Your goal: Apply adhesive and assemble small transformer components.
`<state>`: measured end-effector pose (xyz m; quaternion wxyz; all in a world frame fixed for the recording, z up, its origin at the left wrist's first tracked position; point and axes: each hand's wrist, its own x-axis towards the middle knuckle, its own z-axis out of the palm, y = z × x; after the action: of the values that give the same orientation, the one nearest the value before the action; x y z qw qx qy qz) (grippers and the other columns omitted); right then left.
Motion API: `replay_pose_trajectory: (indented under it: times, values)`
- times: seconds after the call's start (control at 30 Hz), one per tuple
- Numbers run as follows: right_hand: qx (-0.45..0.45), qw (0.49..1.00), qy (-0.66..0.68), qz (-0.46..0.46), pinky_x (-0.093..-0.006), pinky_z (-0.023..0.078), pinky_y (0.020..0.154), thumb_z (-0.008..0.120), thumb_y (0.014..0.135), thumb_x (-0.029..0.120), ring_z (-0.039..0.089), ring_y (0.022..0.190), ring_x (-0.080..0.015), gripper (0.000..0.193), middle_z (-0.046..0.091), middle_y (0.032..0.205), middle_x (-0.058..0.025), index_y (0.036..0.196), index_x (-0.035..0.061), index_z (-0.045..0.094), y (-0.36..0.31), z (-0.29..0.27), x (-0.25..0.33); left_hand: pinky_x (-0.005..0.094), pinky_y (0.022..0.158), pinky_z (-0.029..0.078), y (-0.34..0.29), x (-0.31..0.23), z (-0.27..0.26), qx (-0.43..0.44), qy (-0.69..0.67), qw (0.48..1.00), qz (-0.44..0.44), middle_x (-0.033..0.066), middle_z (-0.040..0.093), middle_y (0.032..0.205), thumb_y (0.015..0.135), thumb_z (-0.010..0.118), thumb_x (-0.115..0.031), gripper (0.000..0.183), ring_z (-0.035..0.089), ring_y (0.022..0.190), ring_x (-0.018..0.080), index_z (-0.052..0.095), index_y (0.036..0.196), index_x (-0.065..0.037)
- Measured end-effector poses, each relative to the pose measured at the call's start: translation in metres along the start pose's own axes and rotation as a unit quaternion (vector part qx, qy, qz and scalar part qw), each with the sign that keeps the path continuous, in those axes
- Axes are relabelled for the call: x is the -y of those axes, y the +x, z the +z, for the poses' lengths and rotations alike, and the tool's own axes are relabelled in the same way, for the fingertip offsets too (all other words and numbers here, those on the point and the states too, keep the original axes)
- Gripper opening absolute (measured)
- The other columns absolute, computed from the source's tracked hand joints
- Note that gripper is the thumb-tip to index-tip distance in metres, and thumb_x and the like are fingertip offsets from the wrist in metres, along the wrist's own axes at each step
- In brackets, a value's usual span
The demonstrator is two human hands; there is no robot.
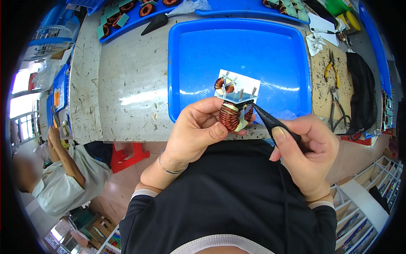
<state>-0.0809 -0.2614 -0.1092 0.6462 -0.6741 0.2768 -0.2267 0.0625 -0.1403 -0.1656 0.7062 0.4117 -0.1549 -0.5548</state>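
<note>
My left hand [195, 131] grips a copper-wound toroidal coil [229, 116] fixed to a small pale board [240, 98] with metal pins sticking up. The coil is tilted over the near edge of a blue tray. Behind the board, a smaller copper coil [224, 86] and a white card [247, 80] show. In my right hand [308, 148], pinched between thumb and fingers, is a black cone-shaped tool [270, 120]. Its tip meets the coil's right side, just under the board; whether it touches cannot be made out. The lower back of the coil is hidden by my fingers.
The blue tray [172, 67] stands on a worn metal bench [131, 84]. Behind it are more trays with coils [147, 9] and another black cone [154, 24]. Yellow-handled pliers [329, 72] and cutters [336, 108] lie right, beside black cloth [360, 91]. A person [72, 178] sits left.
</note>
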Motion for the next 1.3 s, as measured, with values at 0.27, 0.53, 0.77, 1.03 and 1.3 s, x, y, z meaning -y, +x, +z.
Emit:
replay_pose_trajectory:
  times: [0.27, 0.53, 0.77, 1.03, 1.3]
  values:
    - [0.024, 1.000, -0.017, -0.009, -0.0134, 0.038, 0.039, 0.061, 0.074, -0.003, 0.058, 0.053, -0.0065, 0.009, 0.060, 0.068, -0.0063, 0.083, -0.0048, 0.058, 0.001, 0.001, 0.002, 0.0343, 0.082, 0.048, 0.001, 0.004, -0.002, 0.029, -0.035, 0.998, 0.037, 0.0131, 0.057, 0.101, 0.076, 0.064, -0.013, 0.039, 0.057, 0.091, 0.0186, 0.049, 0.107, 0.005]
    - [-0.009, 1.000, 0.014, 0.011, -0.0148, 0.041, 0.041, 0.060, 0.075, -0.003, 0.058, 0.053, -0.0082, 0.009, 0.059, 0.069, -0.0077, 0.083, -0.0065, 0.058, 0.001, -0.001, 0.001, 0.0330, 0.082, 0.048, 0.000, 0.000, 0.000, 0.037, -0.041, 0.998, 0.026, 0.0143, 0.057, 0.102, 0.075, 0.065, -0.015, 0.042, 0.057, 0.091, 0.0186, 0.048, 0.108, 0.005]
    - [-0.008, 0.999, 0.036, 0.026, -0.0156, 0.043, 0.043, 0.060, 0.075, -0.004, 0.057, 0.054, -0.0087, 0.010, 0.059, 0.070, -0.0083, 0.083, -0.0074, 0.057, 0.000, -0.003, 0.001, 0.0383, 0.073, 0.050, 0.001, -0.001, 0.005, 0.021, -0.015, 1.000, 0.009, 0.0166, 0.056, 0.101, 0.066, 0.070, -0.033, 0.065, 0.056, 0.093, 0.0283, 0.045, 0.113, 0.004]
    - [0.006, 0.999, 0.041, 0.028, -0.0154, 0.043, 0.043, 0.060, 0.075, -0.003, 0.057, 0.054, -0.0081, 0.010, 0.058, 0.071, -0.0079, 0.083, -0.0067, 0.057, -0.001, -0.006, 0.002, 0.0384, 0.071, 0.051, 0.001, -0.002, 0.008, 0.020, -0.022, 1.000, -0.004, 0.0165, 0.056, 0.103, 0.066, 0.068, -0.033, 0.066, 0.057, 0.092, 0.0284, 0.044, 0.115, 0.004]
    - [0.006, 0.999, 0.036, 0.024, -0.0150, 0.041, 0.042, 0.060, 0.075, -0.003, 0.057, 0.054, -0.0081, 0.009, 0.059, 0.070, -0.0079, 0.083, -0.0068, 0.057, -0.001, -0.006, 0.002, 0.0383, 0.071, 0.051, 0.000, 0.000, 0.009, 0.016, -0.030, 0.999, 0.005, 0.0152, 0.051, 0.113, 0.067, 0.068, -0.033, 0.065, 0.057, 0.092, 0.0268, 0.045, 0.115, 0.004]
